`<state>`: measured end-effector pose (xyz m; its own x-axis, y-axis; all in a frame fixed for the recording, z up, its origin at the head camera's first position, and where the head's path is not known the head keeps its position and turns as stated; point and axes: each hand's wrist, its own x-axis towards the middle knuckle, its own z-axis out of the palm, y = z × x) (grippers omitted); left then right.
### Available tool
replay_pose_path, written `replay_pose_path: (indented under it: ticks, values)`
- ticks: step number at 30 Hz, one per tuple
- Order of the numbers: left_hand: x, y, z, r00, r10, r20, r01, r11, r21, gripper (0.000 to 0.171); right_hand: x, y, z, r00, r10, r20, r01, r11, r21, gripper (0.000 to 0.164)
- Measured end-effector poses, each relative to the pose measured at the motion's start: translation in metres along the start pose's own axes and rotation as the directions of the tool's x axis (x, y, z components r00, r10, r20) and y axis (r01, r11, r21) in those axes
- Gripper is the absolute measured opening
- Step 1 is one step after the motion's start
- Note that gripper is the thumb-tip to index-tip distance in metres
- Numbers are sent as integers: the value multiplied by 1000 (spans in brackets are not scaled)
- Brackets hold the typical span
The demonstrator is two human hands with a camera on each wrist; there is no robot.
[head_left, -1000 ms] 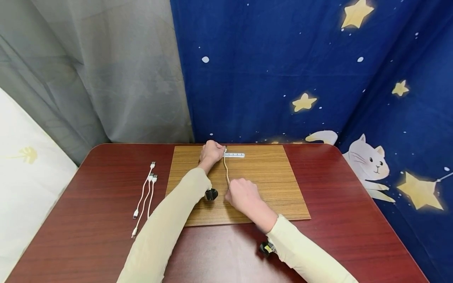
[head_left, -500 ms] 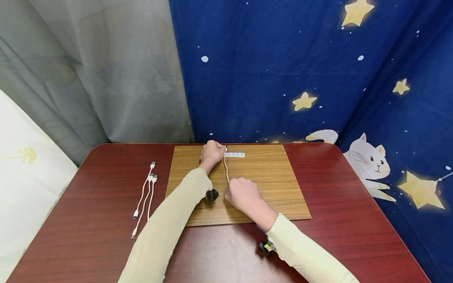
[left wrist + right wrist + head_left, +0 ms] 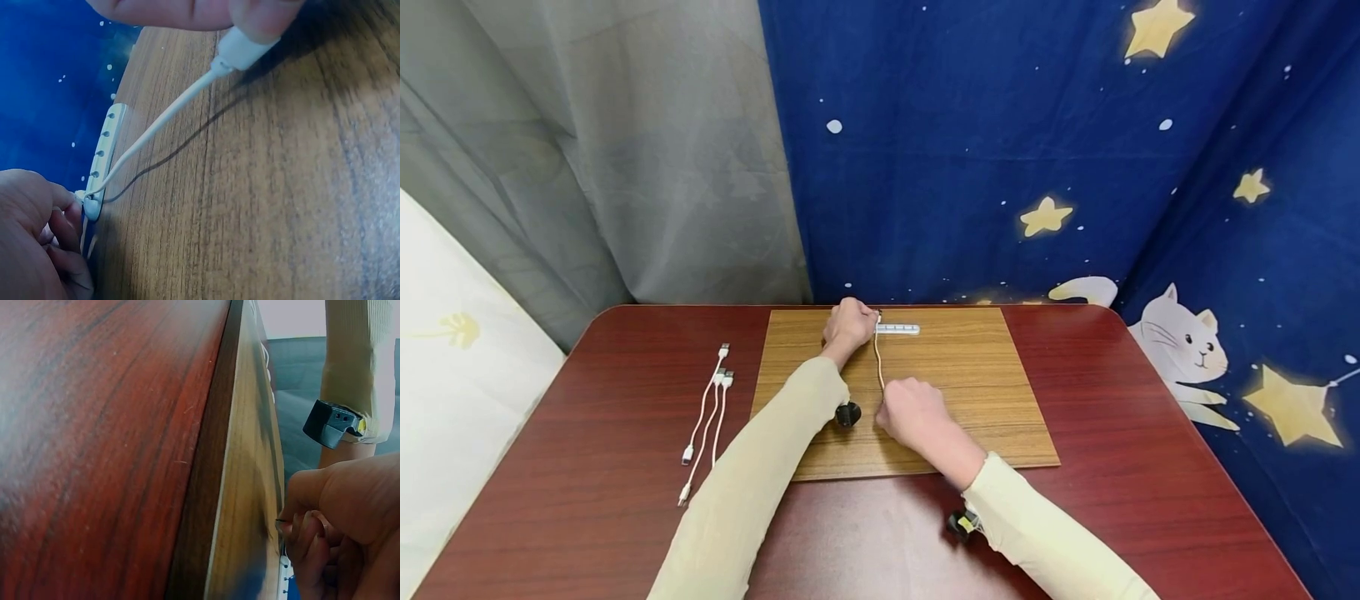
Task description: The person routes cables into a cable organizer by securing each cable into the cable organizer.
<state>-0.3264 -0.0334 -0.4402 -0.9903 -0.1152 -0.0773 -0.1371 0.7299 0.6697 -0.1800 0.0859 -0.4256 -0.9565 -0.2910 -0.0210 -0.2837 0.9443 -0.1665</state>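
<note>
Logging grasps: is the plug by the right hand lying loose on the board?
No, the right hand pinches the plug above the board.

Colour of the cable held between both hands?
The cable is white; it shows best in the left wrist view.

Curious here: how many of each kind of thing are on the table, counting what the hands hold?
Loose cables: 3
Held cable: 1
Strip: 1
Board: 1
Total: 6
</note>
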Motion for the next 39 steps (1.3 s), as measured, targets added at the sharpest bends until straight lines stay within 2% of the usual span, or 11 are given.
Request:
replay_pose_path:
  ticks: [13,26,32,39]
  values:
    - [0,-6,0,1000,13,-5,-13,999,50,15,-1,-4,6,1000,-13,-18,13,1000,23,25]
    - [2,-7,3,999,5,-32,-4,999,33,21,-1,-3,9,998,-25,-62,28,999,46,26]
    - [0,-11,-4,998,12,-66,-10,1000,24,25,-2,-4,5,996,-17,-86,22,998,51,33]
    - [-3,-15,-19,995,41,-91,-40,999,4,25,-3,-4,1,997,-9,-80,15,997,76,36]
